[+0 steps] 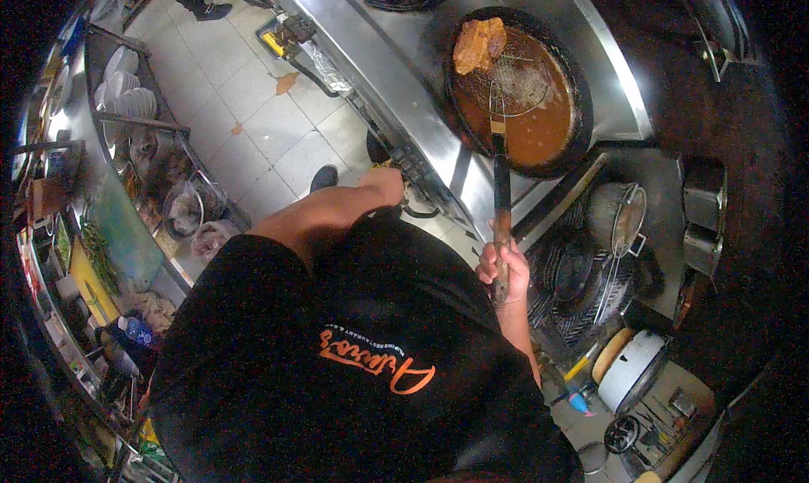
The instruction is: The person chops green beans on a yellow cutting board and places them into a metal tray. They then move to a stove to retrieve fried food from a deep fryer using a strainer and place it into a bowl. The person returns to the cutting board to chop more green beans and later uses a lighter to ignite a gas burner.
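Note:
My right hand (pixel 504 269) is closed round the handle of a wire-mesh skimmer (pixel 521 81). The skimmer's round mesh head lies in a dark wok (pixel 583 119) holding brown liquid (pixel 537 141), with foam showing around the mesh. A browned piece of meat (pixel 477 45) rests at the wok's far left side, against the edge of the mesh. My left hand (pixel 385 184) is beside the stove's front edge, close to the knobs and pipes (pixel 414 170). Its fingers are turned away, so what they touch is hidden.
A round strainer (pixel 629 220) and metal pot stand right of the wok. Steel containers (pixel 705 195) line the back. A white pot (pixel 632 369) sits lower right. Left, shelving holds stacked white dishes (pixel 129 94). Another person's shoe (pixel 213 11) is on the tiled floor (pixel 253 129).

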### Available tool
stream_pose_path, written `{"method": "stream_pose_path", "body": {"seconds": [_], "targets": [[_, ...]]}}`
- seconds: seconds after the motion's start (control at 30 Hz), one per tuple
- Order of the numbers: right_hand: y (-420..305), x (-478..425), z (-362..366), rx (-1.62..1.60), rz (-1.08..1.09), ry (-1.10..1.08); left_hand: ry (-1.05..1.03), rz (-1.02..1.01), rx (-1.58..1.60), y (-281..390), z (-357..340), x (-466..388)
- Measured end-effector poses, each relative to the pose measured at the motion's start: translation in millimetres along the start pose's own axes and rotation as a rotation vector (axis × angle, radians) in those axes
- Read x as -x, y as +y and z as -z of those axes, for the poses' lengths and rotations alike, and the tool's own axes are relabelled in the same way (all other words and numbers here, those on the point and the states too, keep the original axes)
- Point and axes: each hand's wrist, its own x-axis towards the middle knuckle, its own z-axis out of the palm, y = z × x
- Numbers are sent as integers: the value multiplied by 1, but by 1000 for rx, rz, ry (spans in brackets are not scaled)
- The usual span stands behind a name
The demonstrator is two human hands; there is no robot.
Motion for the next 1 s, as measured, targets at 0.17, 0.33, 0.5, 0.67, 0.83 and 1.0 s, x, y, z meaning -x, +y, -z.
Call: {"method": "stream_pose_path", "body": {"seconds": [0.17,0.33,0.5,0.67,0.83,1.0], "targets": [[1,0,3,-13,0,-17,-39,-39,-64,-3,-8,-10],[1,-1,8,-53,-21,-19,-57,-40,-79,1,2,-1],[3,-1,9,-75,-14,-21,-31,-36,-67,2,2,1],[3,0,7,-46,2,17,-20,-127,-161,-5,-15,-14],[3,0,8,-52,3,9,-20,-71,-130,-3,-13,-13],[2,0,3,-31,3,12,-12,-41,-100,-8,-25,-23]]}}
